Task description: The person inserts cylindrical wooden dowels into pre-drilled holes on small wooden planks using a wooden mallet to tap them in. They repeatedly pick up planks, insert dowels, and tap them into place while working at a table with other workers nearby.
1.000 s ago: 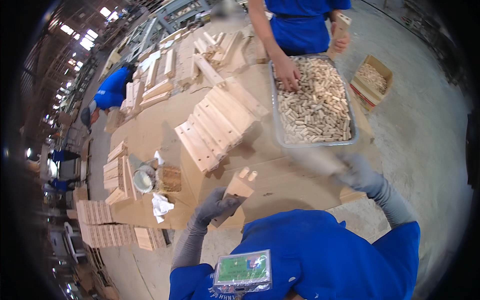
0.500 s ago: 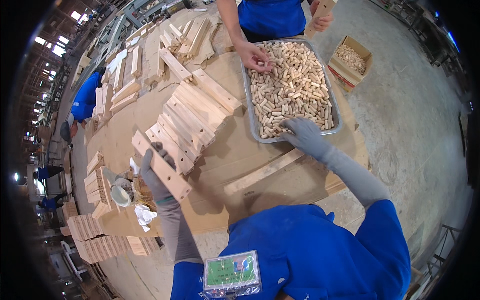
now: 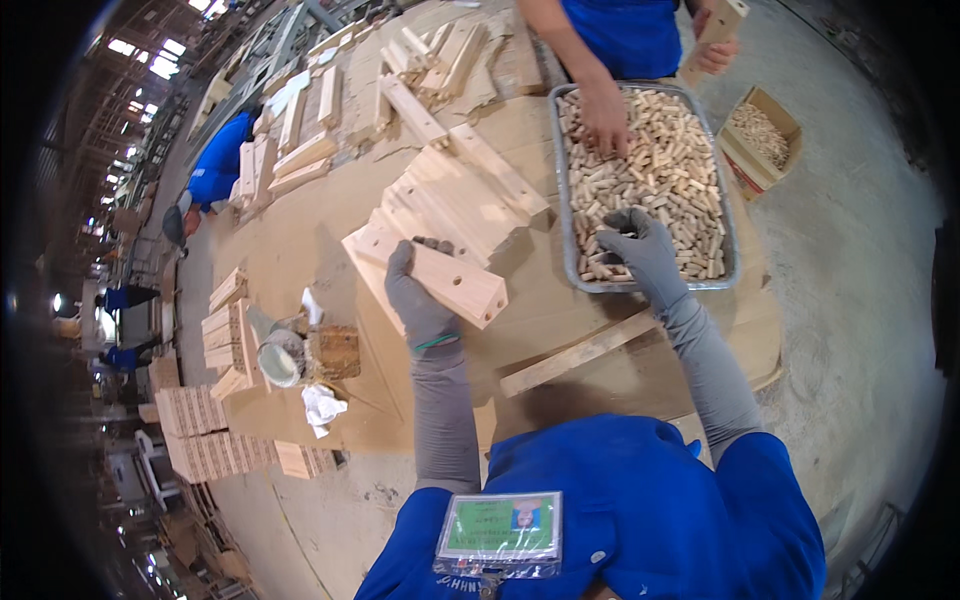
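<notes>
My gloved left hand [image 3: 420,300] grips a pale wooden bar [image 3: 455,275] with drilled holes, tilted above the cardboard-covered table. Just beyond it, more drilled wooden bars [image 3: 440,205] lie side by side in a row. Over the near edge of a plastic tub [image 3: 735,265] filled with short wooden dowels [image 3: 675,185], my gloved right hand [image 3: 648,258] has its fingers curled into a pinch. Whatever may be between those fingertips is hidden. A co-worker's bare hand [image 3: 605,115] reaches into the far side of the same tub; their other hand [image 3: 715,55] holds a wooden bar.
Left of my left forearm stand a pot of whitish paste [image 3: 281,360], a wooden block [image 3: 333,352] and crumpled white paper [image 3: 322,405]. A loose wooden strip [image 3: 575,355] lies before the tub. A cardboard box [image 3: 755,150] sits at the right; stacked bars [image 3: 225,340] are at the left.
My right hand has gone from spread fingers on the dowels to a pinch, lifted slightly. My left hand has brought its bar rightward, nearer the row of bars. The whole view has shifted.
</notes>
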The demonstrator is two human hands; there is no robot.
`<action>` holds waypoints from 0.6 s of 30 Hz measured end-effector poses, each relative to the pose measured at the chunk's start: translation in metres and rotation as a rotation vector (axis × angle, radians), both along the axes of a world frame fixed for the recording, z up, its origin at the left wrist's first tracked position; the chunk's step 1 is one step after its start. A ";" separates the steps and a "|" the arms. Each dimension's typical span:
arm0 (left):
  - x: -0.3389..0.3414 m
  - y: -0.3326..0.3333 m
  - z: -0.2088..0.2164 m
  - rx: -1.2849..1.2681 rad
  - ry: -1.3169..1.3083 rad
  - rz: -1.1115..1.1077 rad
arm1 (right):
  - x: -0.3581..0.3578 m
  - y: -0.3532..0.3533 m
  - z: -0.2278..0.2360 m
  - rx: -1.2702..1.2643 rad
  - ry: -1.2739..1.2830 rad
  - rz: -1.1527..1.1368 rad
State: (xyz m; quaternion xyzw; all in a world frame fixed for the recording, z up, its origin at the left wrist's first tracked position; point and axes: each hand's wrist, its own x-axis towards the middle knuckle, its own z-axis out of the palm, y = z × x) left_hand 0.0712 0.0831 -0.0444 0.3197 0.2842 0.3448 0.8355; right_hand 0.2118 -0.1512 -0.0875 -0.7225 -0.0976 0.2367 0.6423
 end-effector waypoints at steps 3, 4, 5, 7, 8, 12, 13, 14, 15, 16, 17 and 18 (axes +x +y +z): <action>0.004 -0.009 0.000 0.009 0.006 0.077 | -0.030 -0.002 0.031 0.545 0.576 0.052; 0.003 -0.011 0.004 0.024 0.005 0.086 | -0.044 -0.003 0.045 0.612 0.635 0.107; 0.003 -0.011 0.004 0.022 -0.013 0.094 | -0.058 -0.003 0.056 0.678 0.691 0.161; 0.004 -0.010 0.001 0.012 -0.054 0.112 | -0.082 0.000 0.067 0.778 0.818 0.146; 0.005 -0.012 0.003 0.026 -0.060 0.114 | -0.092 0.002 0.071 0.829 0.882 0.138; 0.003 -0.022 0.014 0.066 -0.077 0.138 | -0.118 0.012 0.082 0.709 0.635 0.102; 0.001 -0.024 0.018 0.072 -0.079 0.147 | -0.122 0.013 0.084 0.655 0.530 0.092; 0.000 -0.027 0.021 0.079 -0.072 0.143 | -0.125 0.014 0.085 0.597 0.424 0.076; -0.002 -0.030 0.025 0.087 -0.064 0.139 | -0.127 0.015 0.087 0.575 0.369 0.080; -0.004 -0.032 0.029 0.094 -0.056 0.136 | -0.129 0.015 0.087 0.552 0.314 0.083; -0.007 -0.033 0.030 0.095 -0.062 0.142 | -0.130 0.016 0.086 0.529 0.261 0.089; -0.009 -0.034 0.032 0.097 -0.067 0.149 | -0.132 0.016 0.084 0.450 0.121 0.099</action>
